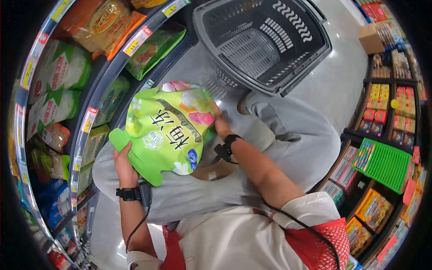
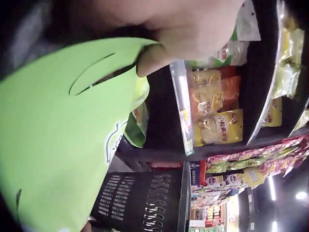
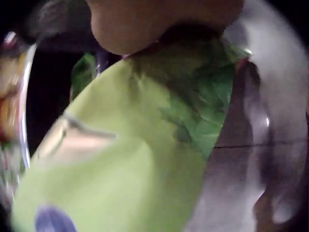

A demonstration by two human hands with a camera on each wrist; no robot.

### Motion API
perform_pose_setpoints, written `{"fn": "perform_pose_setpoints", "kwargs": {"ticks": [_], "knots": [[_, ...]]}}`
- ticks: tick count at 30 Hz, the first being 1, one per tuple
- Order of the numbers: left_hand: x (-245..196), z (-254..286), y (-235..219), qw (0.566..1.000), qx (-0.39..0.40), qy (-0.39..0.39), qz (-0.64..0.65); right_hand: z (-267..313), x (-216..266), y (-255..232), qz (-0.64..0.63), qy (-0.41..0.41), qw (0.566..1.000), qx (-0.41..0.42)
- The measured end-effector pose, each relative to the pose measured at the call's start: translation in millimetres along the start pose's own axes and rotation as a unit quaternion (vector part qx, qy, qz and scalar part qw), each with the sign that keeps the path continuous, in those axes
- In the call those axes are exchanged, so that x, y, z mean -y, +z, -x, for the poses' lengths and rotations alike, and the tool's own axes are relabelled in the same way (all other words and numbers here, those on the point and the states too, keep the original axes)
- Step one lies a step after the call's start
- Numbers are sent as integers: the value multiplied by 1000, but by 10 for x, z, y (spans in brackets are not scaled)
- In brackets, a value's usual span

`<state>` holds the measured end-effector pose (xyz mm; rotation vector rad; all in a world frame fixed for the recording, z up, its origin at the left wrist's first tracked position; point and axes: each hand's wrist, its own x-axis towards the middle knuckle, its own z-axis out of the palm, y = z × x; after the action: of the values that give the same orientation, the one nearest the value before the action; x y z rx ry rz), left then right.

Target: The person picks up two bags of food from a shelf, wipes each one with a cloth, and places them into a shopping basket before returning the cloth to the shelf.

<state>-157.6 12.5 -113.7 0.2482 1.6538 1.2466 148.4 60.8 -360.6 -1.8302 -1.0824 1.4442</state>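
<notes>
A bright green bag of jelly (image 1: 168, 130), printed with fruit, flowers and large dark characters, is held over the person's lap. Its lower left edge is pinched by the left hand (image 1: 126, 165), thumb on the printed face. At the opposite edge the right hand (image 1: 220, 123) grips the bag, its fingers partly hidden behind it. The left wrist view shows the thumb of the left hand (image 2: 188, 36) beside a slit in the green bag (image 2: 53, 130). In the right wrist view the right hand (image 3: 159, 24) is at the top edge of the bag (image 3: 140, 164).
A dark grey shopping basket (image 1: 249, 49) stands on the floor ahead, beyond the bag. Shelves of packaged food (image 1: 58, 67) rise close on the left. More shelves with boxes (image 1: 375, 209) and a green plastic rack (image 1: 382, 164) line the right side.
</notes>
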Motion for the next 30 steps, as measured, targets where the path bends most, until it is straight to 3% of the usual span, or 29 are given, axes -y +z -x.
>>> {"fn": "perform_pose_setpoints", "kwargs": {"ticks": [4, 8, 11, 14, 16, 17, 19, 20, 22, 23, 25, 26, 28, 30], "knots": [[40, -42, -56, 1000, 29, -7, -3, -39, -147, 92, -263, 193, 945, -5], [-64, 90, 48, 999, 29, -41, 16, 173, -43, 326, -407, 253, 877, 39], [-96, 296, 111, 998, 45, -50, 18, 610, 285, 441, -348, 178, 915, 103], [-19, 368, 96, 995, 92, -37, -3, 1299, 970, 383, -120, -17, 977, 175], [50, 421, 89, 991, 128, -38, -6, 1563, 1552, 376, -77, 121, 949, 280], [108, 396, 12, 988, 139, -61, -17, 1665, 1549, 473, -44, 39, 957, 283], [118, 451, 96, 986, 161, -23, -45, 1858, 1542, 637, 26, -132, 947, 293], [120, 493, 143, 984, 170, -4, -60, 1874, 1572, 599, 20, -135, 943, 303], [154, 505, 138, 992, 109, -20, -53, 1866, 1646, 514, 5, -143, 935, 324], [224, 458, 67, 996, 71, -36, -50, 1773, 1442, 591, 16, -150, 941, 302], [328, 406, 21, 998, 9, -57, -39, 1535, 1245, 490, 26, -63, 943, 327], [330, 406, 15, 998, 23, -55, -24, 1383, 1125, 412, 32, -19, 941, 337], [322, 389, -13, 997, 54, -53, 4, 1019, 580, 409, 161, 46, 911, 378], [274, 376, -23, 987, 107, -95, 72, 1097, 513, 281, 20, 137, 921, 363]]}}
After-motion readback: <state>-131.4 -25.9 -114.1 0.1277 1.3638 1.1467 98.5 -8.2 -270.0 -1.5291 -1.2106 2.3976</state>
